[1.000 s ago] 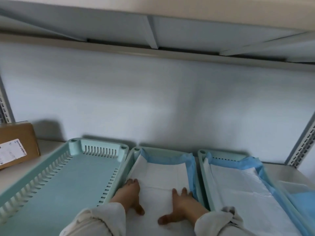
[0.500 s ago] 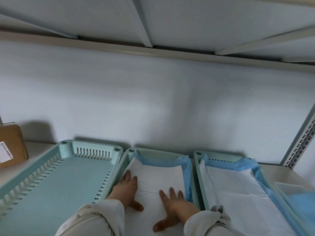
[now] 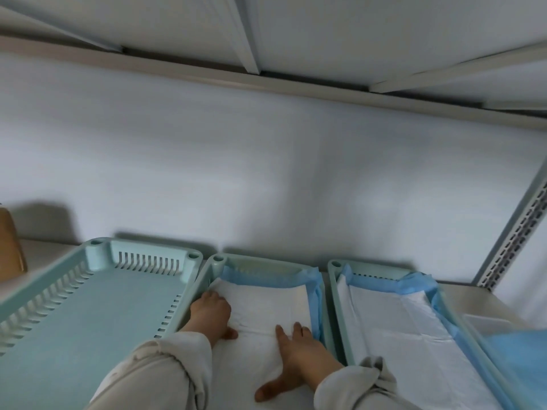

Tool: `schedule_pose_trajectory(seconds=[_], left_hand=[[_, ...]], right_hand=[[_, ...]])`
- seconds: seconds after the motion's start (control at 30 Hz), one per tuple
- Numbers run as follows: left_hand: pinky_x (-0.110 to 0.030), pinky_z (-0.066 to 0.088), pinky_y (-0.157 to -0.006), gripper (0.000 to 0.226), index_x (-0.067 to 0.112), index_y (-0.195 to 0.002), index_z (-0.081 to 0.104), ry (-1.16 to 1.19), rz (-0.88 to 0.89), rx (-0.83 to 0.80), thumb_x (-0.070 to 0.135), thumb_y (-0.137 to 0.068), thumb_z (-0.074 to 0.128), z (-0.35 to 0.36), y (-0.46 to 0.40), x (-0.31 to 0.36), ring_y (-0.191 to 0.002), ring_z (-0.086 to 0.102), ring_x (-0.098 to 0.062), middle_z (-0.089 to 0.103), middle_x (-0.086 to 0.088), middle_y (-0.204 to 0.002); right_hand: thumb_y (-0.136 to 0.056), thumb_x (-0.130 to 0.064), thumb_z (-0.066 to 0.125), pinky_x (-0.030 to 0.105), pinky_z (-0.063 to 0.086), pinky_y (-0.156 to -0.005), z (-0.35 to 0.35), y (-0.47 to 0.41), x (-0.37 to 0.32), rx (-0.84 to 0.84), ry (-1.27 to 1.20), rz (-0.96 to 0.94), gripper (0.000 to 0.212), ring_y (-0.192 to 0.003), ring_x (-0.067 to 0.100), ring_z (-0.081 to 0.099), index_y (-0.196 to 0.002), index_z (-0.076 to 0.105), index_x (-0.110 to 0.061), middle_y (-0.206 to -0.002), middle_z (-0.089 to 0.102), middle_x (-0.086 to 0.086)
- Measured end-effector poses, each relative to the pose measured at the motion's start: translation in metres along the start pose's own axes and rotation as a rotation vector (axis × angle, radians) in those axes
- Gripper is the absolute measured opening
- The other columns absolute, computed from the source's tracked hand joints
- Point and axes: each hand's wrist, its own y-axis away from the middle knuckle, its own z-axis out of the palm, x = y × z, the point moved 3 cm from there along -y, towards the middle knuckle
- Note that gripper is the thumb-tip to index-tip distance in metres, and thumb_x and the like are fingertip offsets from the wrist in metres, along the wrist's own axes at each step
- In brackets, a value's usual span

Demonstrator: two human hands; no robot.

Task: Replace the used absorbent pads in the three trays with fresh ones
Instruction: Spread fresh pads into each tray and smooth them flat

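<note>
Three pale green trays stand side by side on a shelf. The left tray [image 3: 97, 255] has a bare floor with no pad. The middle tray [image 3: 217, 261] holds a white pad with a blue border [image 3: 272, 297]. My left hand [image 3: 210, 313] presses the pad's left side, fingers curled down by the tray wall. My right hand [image 3: 296, 355] lies flat on the pad's right side with fingers spread. The right tray [image 3: 336, 269] holds another white and blue pad [image 3: 393, 327], lying a little creased.
A brown cardboard box [image 3: 9, 247] stands at the far left of the shelf. Blue and white pad material [image 3: 515, 347] lies right of the trays. A slotted shelf upright [image 3: 515, 241] rises at the right, a wall stands close behind, and another shelf hangs overhead.
The view has tilted and shifted right, so the box has slid towards the left edge. My left hand's fingers have curled down at the pad's left edge; my right hand stays flat.
</note>
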Motion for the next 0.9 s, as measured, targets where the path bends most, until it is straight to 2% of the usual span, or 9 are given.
schedule_pose_trajectory(seconds=[0.13,0.43,0.6,0.67,0.73,0.83,0.9], left_hand=[[-0.036,0.035,-0.110,0.079,0.008,-0.142,0.033,-0.018,0.051,0.030,0.059,-0.085,0.053,0.002,0.001,-0.010,-0.133,0.041,-0.028,0.035,-0.015,-0.147],[-0.039,0.034,-0.109,0.073,0.014,-0.145,0.029,-0.065,0.073,-0.015,0.057,-0.090,0.046,0.008,0.010,-0.008,-0.134,0.040,-0.028,0.035,-0.011,-0.149],[-0.040,0.035,-0.111,0.070,0.014,-0.144,0.032,-0.040,0.059,0.011,0.056,-0.091,0.046,0.002,0.016,-0.011,-0.135,0.039,-0.030,0.034,-0.012,-0.150],[-0.041,0.034,-0.111,0.068,0.013,-0.143,0.033,-0.008,0.051,0.011,0.055,-0.091,0.046,0.010,0.016,-0.010,-0.135,0.038,-0.031,0.035,-0.013,-0.149],[-0.041,0.033,-0.111,0.062,0.010,-0.141,0.035,0.015,0.052,0.010,0.049,-0.094,0.044,0.017,0.017,-0.007,-0.136,0.037,-0.032,0.036,-0.015,-0.148],[-0.041,0.034,-0.111,0.045,0.005,-0.137,0.040,-0.011,0.076,0.062,0.027,-0.098,0.039,0.022,0.009,-0.002,-0.135,0.037,-0.030,0.041,-0.015,-0.145],[-0.042,0.037,-0.106,0.039,0.002,-0.135,0.041,-0.019,0.085,0.097,0.013,-0.097,0.038,0.016,0.000,-0.004,-0.132,0.042,-0.032,0.043,-0.016,-0.142]], right_hand=[[-0.062,-0.074,0.067,0.045,0.010,-0.119,-0.001,0.001,-0.004,0.026,0.001,0.003,0.131,-0.147,0.035,-0.004,-0.152,-0.012,-0.022,-0.159,-0.012,0.017],[-0.064,-0.073,0.066,0.044,0.012,-0.118,-0.003,0.011,-0.006,0.036,-0.023,0.012,0.125,-0.147,0.033,0.002,-0.152,-0.007,-0.026,-0.160,-0.007,0.012],[-0.064,-0.078,0.061,0.044,0.016,-0.117,-0.013,0.009,-0.006,0.047,0.031,0.008,0.119,-0.146,0.033,0.012,-0.152,0.000,-0.026,-0.160,0.006,0.012],[-0.071,-0.076,0.056,0.043,0.021,-0.115,-0.011,0.004,-0.003,0.039,0.062,-0.010,0.107,-0.143,0.033,0.020,-0.152,0.007,-0.025,-0.158,0.015,0.014],[-0.083,-0.068,0.049,0.042,0.028,-0.111,-0.008,-0.001,0.003,0.093,0.089,-0.025,0.086,-0.137,0.034,0.032,-0.150,0.018,-0.023,-0.152,0.029,0.015],[-0.094,-0.052,0.043,0.041,0.037,-0.102,-0.005,-0.008,0.004,0.222,0.127,-0.046,0.059,-0.126,0.035,0.044,-0.142,0.033,-0.018,-0.140,0.043,0.017],[-0.096,-0.048,0.042,0.042,0.037,-0.101,-0.007,-0.015,-0.001,0.300,0.138,-0.057,0.054,-0.126,0.035,0.042,-0.138,0.036,-0.015,-0.138,0.043,0.017]])
